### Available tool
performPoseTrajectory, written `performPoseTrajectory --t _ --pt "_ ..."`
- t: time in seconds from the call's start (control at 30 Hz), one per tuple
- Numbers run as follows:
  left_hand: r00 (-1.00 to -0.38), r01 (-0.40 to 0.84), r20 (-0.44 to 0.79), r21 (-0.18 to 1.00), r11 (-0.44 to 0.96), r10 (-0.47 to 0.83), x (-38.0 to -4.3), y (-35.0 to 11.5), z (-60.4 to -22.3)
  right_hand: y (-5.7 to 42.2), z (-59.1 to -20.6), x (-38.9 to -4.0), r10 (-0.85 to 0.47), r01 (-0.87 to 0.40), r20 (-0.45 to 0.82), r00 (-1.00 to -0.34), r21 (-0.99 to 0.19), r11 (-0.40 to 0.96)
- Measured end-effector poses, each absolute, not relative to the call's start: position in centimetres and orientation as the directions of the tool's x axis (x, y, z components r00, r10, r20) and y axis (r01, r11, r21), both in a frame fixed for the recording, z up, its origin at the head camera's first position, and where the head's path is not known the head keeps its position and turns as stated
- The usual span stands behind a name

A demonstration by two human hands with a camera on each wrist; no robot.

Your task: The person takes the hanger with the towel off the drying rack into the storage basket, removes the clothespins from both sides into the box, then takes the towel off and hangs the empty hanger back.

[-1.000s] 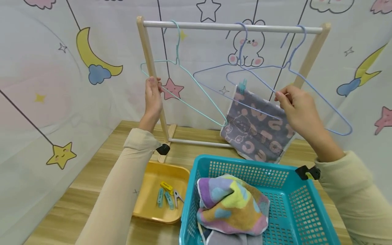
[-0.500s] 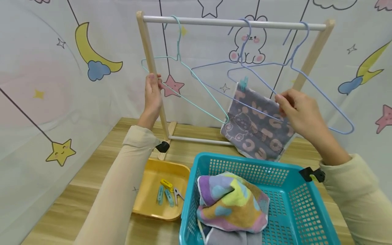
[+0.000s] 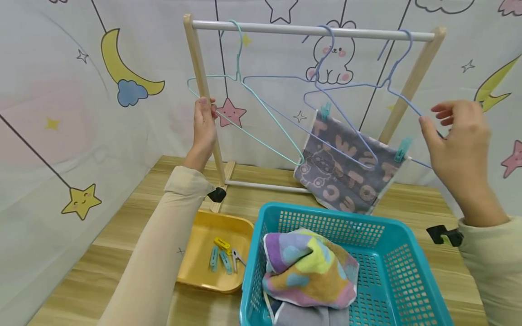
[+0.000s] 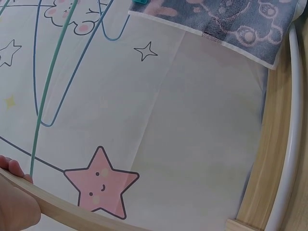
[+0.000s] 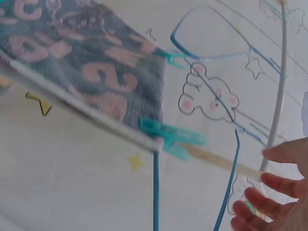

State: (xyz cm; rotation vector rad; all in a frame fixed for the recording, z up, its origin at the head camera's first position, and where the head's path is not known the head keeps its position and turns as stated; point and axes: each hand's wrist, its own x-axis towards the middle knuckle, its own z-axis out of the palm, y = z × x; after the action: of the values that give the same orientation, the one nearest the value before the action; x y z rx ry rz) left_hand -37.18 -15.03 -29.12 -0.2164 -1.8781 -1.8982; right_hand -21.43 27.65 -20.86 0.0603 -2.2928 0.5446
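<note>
Since the earlier frame, the right hand (image 3: 462, 140) has left the middle blue hanger (image 3: 316, 74), which has swung leftward, and now sits beside the right blue hanger (image 3: 386, 83). Gray towel (image 3: 346, 165) hangs tilted from that right hanger's lower bar, held by 2 teal clips, the left one (image 3: 325, 111) and the right one (image 3: 403, 150). The right hand's thumb and fingers are parted around the wire; whether they touch it, I cannot tell. The left hand (image 3: 204, 129) is wrapped around the wooden post (image 3: 198, 63); that grip should steady the rack while light handling of the wire spares the clips. The middle hanger's corner overlaps the towel from above, likely to snag. Nearer stand a teal basket (image 3: 334, 215) with a multicolored towel (image 3: 306, 271) and a yellow tray (image 3: 244, 224) of pegs (image 3: 222, 245).
</note>
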Motion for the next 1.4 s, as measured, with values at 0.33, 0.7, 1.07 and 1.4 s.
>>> performPoseTrajectory --t 0.33,0.7,1.07,1.4 --pt "-0.882 0.425 0.423 0.904 0.036 -0.210 -37.3 -15.1 -29.2 31.5 -22.2 -21.6 0.148 -0.079 0.486 -0.861 -0.417 0.906" --pt "-0.884 0.420 0.420 0.906 0.043 -0.206 -37.2 -15.3 -29.4 33.2 -23.3 -21.6 0.183 -0.147 0.471 -0.863 -0.579 0.802" --pt "-0.872 0.455 0.447 0.890 0.006 -0.201 -37.4 -15.2 -29.3 32.5 -23.5 -21.5 0.140 -0.184 0.560 -0.816 -0.483 0.856" --pt "-0.875 0.443 0.438 0.896 0.024 -0.203 -37.3 -15.0 -29.1 31.9 -23.9 -21.3 0.116 -0.201 0.706 -0.698 -0.349 0.915"
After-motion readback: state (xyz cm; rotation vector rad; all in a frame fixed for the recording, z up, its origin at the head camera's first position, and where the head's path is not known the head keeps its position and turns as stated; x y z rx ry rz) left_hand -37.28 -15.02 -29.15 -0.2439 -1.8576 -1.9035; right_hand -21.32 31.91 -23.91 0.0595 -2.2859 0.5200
